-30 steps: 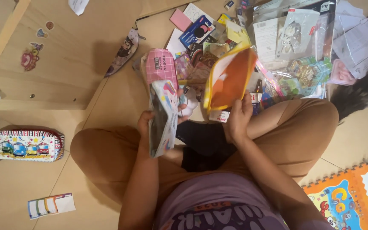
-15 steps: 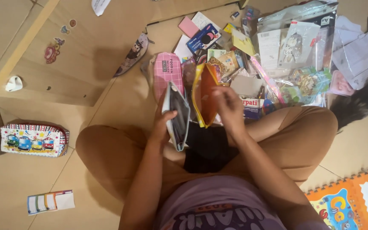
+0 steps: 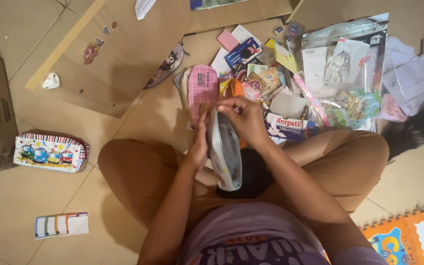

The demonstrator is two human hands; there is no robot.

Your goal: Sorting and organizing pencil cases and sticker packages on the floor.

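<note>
Tiled floor (image 3: 99, 125) is littered with stationery around crossed legs. Above the lap, a silvery zip pouch (image 3: 224, 152) is gripped upright by the left hand (image 3: 199, 142). Its top edge is pinched by the right hand (image 3: 244, 118); a pink pencil case (image 3: 201, 91) lies just beyond.

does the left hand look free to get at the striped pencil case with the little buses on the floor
Probably not right now: the left hand is pressed against the grey pouch that both hands hold. The floor path to the striped pencil case looks unblocked, past the left knee.
</note>
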